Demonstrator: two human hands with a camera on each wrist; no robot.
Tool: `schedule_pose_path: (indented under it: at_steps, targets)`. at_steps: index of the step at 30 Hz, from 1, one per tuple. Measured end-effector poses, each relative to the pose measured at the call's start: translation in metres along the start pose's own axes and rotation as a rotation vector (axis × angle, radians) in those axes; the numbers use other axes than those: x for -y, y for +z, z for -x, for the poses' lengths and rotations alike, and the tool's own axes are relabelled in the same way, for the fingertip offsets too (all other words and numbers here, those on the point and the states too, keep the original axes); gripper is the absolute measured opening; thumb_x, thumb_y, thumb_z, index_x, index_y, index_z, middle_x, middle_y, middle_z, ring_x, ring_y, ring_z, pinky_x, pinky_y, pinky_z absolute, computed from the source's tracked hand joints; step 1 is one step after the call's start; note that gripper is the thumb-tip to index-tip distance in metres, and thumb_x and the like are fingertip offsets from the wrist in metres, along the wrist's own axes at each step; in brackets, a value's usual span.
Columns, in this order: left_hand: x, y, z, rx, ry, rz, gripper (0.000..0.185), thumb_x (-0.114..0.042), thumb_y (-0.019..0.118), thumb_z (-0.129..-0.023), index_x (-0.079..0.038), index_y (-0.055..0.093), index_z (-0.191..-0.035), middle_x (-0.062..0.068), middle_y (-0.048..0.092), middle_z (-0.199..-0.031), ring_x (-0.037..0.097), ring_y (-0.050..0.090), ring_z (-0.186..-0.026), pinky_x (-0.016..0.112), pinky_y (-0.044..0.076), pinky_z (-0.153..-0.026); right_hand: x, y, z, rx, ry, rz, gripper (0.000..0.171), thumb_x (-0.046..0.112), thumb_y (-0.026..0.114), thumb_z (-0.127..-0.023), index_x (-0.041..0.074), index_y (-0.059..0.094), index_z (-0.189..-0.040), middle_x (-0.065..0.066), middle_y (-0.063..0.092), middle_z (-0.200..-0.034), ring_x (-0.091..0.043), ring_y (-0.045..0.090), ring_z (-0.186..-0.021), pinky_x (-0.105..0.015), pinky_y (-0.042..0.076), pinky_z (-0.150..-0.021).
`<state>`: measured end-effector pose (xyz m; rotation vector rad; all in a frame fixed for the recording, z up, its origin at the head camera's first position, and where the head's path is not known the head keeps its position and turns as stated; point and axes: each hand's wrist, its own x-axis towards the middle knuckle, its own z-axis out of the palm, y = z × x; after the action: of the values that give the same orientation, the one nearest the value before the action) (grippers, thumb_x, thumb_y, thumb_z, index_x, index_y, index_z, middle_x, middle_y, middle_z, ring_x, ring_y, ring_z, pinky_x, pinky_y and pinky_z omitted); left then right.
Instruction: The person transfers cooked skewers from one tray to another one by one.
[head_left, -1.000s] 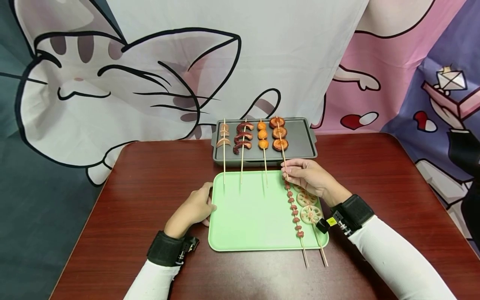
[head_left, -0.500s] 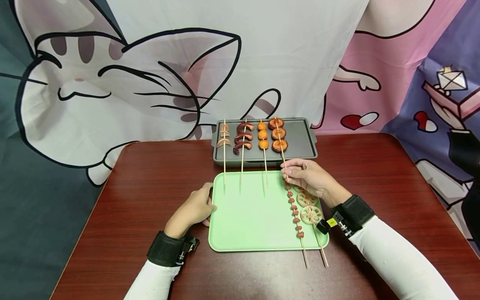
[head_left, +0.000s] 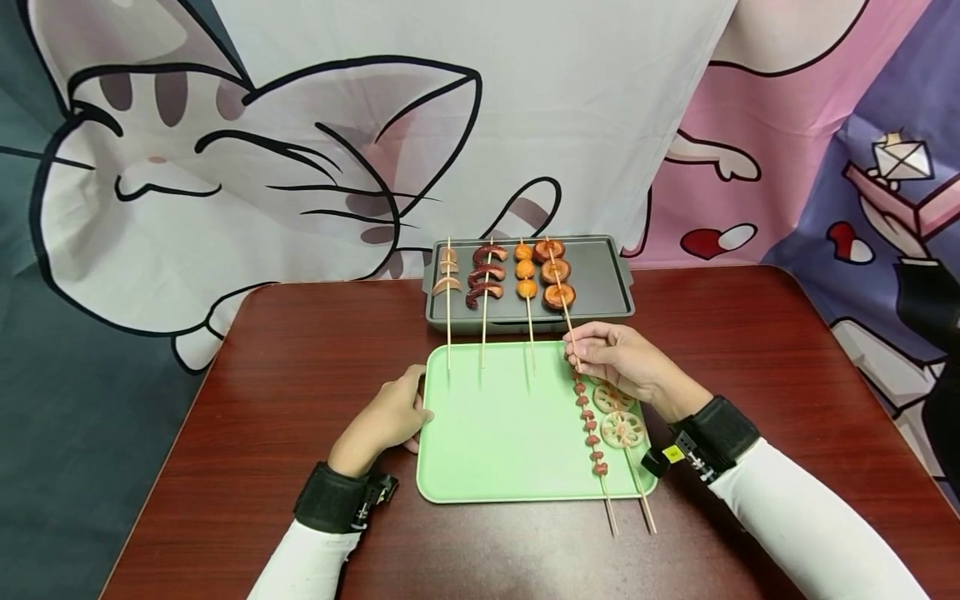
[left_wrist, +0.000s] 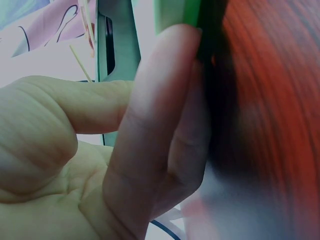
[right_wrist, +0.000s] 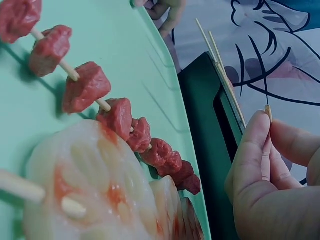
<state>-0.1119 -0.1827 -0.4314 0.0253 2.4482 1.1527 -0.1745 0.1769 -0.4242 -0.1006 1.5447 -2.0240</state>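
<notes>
Head view: right hand [head_left: 626, 362] pinches the bare lower end of the mushroom skewer [head_left: 558, 283] between thumb and curled fingers [right_wrist: 250, 150], over the far right corner of the green tray [head_left: 495, 433]. Skewer runs up and away from the fingers; its three brown mushroom caps lie on the grey grill pan [head_left: 600, 279] at the far edge of the table [head_left: 262, 375], just right of the pan's middle.

Left hand [head_left: 386, 417] sits at the tray's left edge, fingers loosely curled against the rim, thumb on top; left wrist view shows the fingers pressed to the green rim and tabletop, holding nothing else.

On the tray's right side, near the right wrist: meat-cube skewer [head_left: 588, 425] and, touching it on the right, lotus-root skewer [head_left: 618, 421]; both sticks overhang the tray's near edge.

On the pan, left of the mushroom skewer: orange-ball skewer [head_left: 526, 271], dark curved-sausage skewer [head_left: 486, 275], pale skewer [head_left: 447, 271]. Their stick ends reach over the tray's far edge.

Behind the table: cartoon cat backdrop [head_left: 225, 167].
</notes>
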Motion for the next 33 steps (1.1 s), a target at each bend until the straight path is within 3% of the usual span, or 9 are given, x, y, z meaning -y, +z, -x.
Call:
schedule_pose_path:
  at_steps: [9,15,25,33]
  targets:
    - [-0.001,0.0,0.0,0.005,-0.003,0.008,0.069,0.007,0.063,-0.097,-0.002,0.032,-0.157,0.017,0.053,-0.083,0.024,0.064,-0.052,0.036,0.062,-0.046,0.001,-0.001,0.012,0.015,0.013,0.024,0.016,-0.002,0.06,-0.102,0.002,0.065,-0.116,-0.003,0.077,-0.101,-0.01,0.075,-0.088,-0.02,0.064,-0.079]
    - [-0.001,0.0,-0.001,0.0,-0.013,-0.005,0.069,0.006,0.064,-0.097,-0.002,0.031,-0.157,0.017,0.054,-0.084,0.023,0.065,-0.05,0.036,0.061,-0.046,0.002,0.002,0.019,0.018,0.02,0.048,0.022,0.0,0.064,-0.101,-0.005,0.062,-0.122,-0.002,0.078,-0.103,-0.008,0.074,-0.089,-0.02,0.064,-0.079]
    - [0.001,0.0,-0.001,0.011,-0.007,-0.007,0.07,0.006,0.064,-0.097,-0.001,0.03,-0.157,0.016,0.054,-0.084,0.024,0.065,-0.05,0.036,0.062,-0.046,0.001,0.008,0.032,0.037,0.035,0.037,0.017,-0.002,0.063,-0.101,0.001,0.063,-0.118,-0.002,0.076,-0.103,-0.01,0.074,-0.089,-0.022,0.065,-0.079]
    - [0.001,0.0,-0.001,0.006,-0.009,-0.01,0.069,0.006,0.064,-0.097,-0.001,0.03,-0.157,0.016,0.053,-0.084,0.023,0.065,-0.049,0.036,0.062,-0.046,-0.004,0.012,0.044,0.067,0.06,0.038,0.019,-0.004,0.062,-0.1,-0.001,0.061,-0.118,-0.002,0.076,-0.103,-0.01,0.074,-0.089,-0.021,0.064,-0.079]
